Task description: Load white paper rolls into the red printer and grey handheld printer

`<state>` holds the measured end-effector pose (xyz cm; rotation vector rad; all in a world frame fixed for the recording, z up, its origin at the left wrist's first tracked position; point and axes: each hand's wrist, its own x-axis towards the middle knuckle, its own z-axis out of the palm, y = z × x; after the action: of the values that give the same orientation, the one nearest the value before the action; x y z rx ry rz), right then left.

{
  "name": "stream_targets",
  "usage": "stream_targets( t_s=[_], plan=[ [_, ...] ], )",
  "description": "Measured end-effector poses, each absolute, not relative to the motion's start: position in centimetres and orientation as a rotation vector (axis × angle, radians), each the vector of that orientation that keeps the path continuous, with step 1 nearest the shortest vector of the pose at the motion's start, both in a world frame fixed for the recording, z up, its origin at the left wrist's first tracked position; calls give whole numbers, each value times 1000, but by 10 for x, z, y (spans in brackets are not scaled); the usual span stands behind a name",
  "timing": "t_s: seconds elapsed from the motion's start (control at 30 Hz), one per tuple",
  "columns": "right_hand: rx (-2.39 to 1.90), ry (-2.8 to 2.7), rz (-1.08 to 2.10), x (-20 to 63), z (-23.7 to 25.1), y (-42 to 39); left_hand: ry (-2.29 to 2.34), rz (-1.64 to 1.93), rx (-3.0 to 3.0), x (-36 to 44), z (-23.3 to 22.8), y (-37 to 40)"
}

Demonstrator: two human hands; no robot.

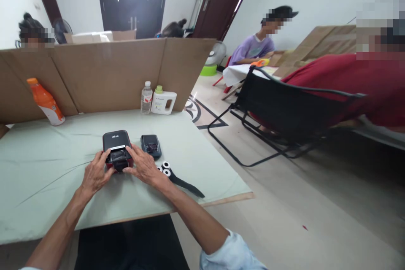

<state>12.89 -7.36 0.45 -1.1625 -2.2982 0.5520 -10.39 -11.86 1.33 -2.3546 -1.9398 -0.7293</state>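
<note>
A black and red label printer sits on the pale green tabletop, with a strip of shiny black material at its front. My left hand grips its left front corner, thumb low and fingers on top. On the opposite side, my right hand holds the right front corner in the same way. Just right of the printer lies a smaller dark device with a glossy panel. Several small black rolls with white cores are beside my right wrist, partly hidden by it, and a loose black strip trails from them.
A cardboard screen stands along the table's back. Before it are an orange bottle, a clear water bottle and a white jug. To the right, a person in red sits in a black folding chair; another, in purple, sits beyond.
</note>
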Motion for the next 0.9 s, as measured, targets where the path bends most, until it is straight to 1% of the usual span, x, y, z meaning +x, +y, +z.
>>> stream_targets(
  t_s=[0.27,0.43,0.53,0.67,0.77,0.9],
  plan=[
    [-1008,-1995,983,132,0,-92,-1981,-1077,-2402,-98,-10,-118],
    [-924,-1977,1026,115,19,-98,-2007,-1150,-2391,-111,-13,-122],
    [-896,-2016,1047,87,34,-97,-2023,-1137,-2296,-144,-3,-128],
    [-824,-2064,1180,37,47,-88,-2087,-1039,-2180,-201,19,-138],
    [-784,-2092,1232,3,49,-82,-2157,-974,-2130,-234,32,-144],
    [-762,-2119,1191,-27,43,-76,-2269,-905,-2094,-255,38,-148]
  ],
)
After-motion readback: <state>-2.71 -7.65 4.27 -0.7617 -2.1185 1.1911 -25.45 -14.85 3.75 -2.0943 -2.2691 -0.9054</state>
